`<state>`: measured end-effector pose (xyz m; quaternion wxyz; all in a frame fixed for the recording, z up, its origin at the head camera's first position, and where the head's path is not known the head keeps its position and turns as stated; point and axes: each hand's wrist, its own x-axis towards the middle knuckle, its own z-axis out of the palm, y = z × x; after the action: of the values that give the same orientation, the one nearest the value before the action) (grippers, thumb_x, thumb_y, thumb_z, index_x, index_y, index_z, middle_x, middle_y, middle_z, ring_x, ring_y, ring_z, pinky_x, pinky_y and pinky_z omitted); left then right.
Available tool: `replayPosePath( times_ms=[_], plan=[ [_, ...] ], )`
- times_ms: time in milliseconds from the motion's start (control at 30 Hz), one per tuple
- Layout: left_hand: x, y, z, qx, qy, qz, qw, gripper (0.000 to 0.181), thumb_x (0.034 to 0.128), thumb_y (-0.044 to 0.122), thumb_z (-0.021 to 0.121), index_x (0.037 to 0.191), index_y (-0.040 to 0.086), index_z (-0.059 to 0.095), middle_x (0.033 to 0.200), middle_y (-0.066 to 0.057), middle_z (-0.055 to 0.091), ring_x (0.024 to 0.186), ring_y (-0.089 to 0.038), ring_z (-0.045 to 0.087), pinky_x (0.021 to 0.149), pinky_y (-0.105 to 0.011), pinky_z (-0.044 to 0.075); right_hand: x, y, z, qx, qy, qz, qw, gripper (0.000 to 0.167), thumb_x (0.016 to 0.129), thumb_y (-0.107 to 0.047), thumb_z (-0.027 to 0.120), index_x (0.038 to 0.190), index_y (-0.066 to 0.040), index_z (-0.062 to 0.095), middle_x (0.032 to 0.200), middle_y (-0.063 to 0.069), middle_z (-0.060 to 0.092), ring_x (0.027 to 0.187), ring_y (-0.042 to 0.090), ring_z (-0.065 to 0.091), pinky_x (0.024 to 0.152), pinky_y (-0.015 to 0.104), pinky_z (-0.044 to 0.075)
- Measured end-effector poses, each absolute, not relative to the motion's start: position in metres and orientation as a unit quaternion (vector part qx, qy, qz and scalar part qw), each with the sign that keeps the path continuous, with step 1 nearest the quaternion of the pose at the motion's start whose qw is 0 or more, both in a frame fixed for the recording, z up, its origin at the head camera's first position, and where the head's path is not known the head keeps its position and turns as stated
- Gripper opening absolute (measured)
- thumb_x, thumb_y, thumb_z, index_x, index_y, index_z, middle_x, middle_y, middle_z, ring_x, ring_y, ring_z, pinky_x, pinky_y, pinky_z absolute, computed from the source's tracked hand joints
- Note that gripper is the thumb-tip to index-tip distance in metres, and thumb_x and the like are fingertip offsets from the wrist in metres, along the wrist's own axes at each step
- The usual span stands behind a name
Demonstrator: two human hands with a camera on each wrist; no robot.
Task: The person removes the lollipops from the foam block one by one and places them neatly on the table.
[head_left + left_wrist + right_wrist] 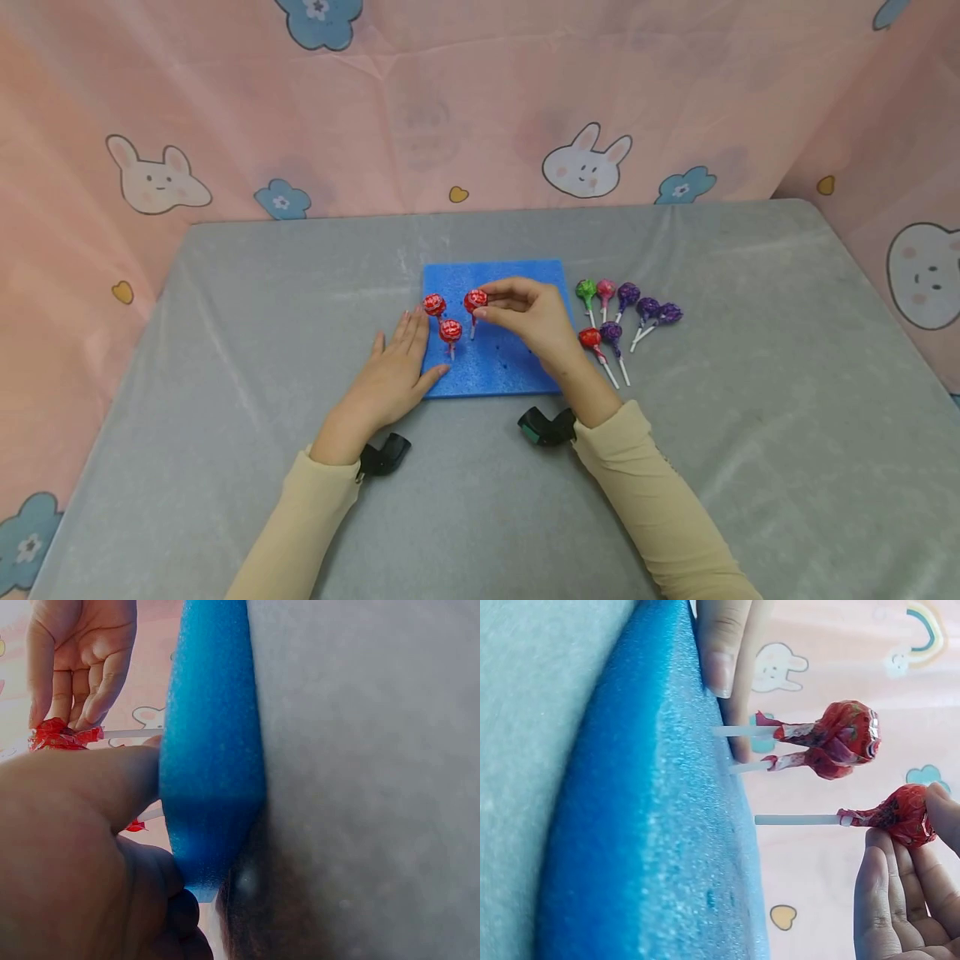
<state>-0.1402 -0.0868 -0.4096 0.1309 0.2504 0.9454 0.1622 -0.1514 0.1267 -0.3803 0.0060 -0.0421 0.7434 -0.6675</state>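
Note:
A blue foam board with small dark holes lies on the table. Two red-wrapped lollipops stand in its left part, a rear one and a front one, sticks down. My right hand pinches a third red lollipop by its wrapped head, just right of those two. Its stick points down at the board, and in the right wrist view the tip looks slightly apart from the foam. My left hand rests with straight fingers along the board's left edge, thumb near the front left corner.
Right of the board lie several loose lollipops: a green one, a pink one, a red one and several purple ones. A grey cloth covers the table. Behind hangs a pink curtain.

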Motion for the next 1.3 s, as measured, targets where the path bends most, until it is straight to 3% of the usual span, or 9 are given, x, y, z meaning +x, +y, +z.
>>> replayPosePath(
  times_ms=[1300],
  plan=[
    [-0.140,-0.087,-0.409,0.256,0.943,0.166,0.137,0.076,0.0998,0.043,0.039,0.149,-0.002,0.003,0.156,-0.015,-0.001,0.143,-0.029,-0.002,0.110,-0.057,0.004,-0.153,0.152,-0.364,-0.017,0.716,-0.697,-0.011,0.029,0.082,0.000,0.071,0.109,0.011,0.063,0.091,0.002,0.068,0.084,0.014,0.067,0.080,0.027,0.052]
  ],
)
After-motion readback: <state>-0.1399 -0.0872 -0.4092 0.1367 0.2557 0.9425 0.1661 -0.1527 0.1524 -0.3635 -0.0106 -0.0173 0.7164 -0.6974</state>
